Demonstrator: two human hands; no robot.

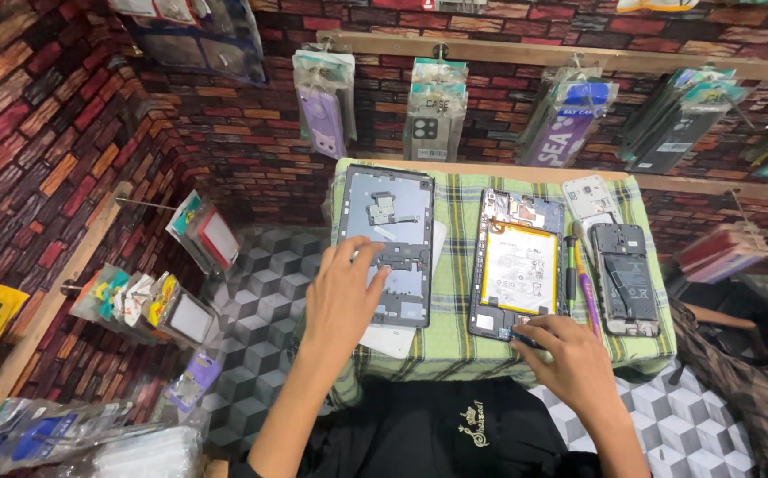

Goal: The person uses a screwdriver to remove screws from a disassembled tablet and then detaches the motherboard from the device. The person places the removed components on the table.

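At centre frame, on the checked cloth [455,341], we are steadying the grey back panel [387,243] with our flat, open left hand [341,296] while our right hand [570,358] is pinching a small tool at the opened tablet's [518,265] lower edge; prying next probably needs gentle leverage.

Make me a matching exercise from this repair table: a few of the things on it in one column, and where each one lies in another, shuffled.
Things:
1. grey tablet back panel
2. opened tablet with white battery
3. small opened phone
4. checked cloth

Places:
A. by the table's right edge
B. spread beneath all the devices
C. under the left hand
D. in the middle, its lower edge touched by the right hand

Pairs: 1-C, 2-D, 3-A, 4-B
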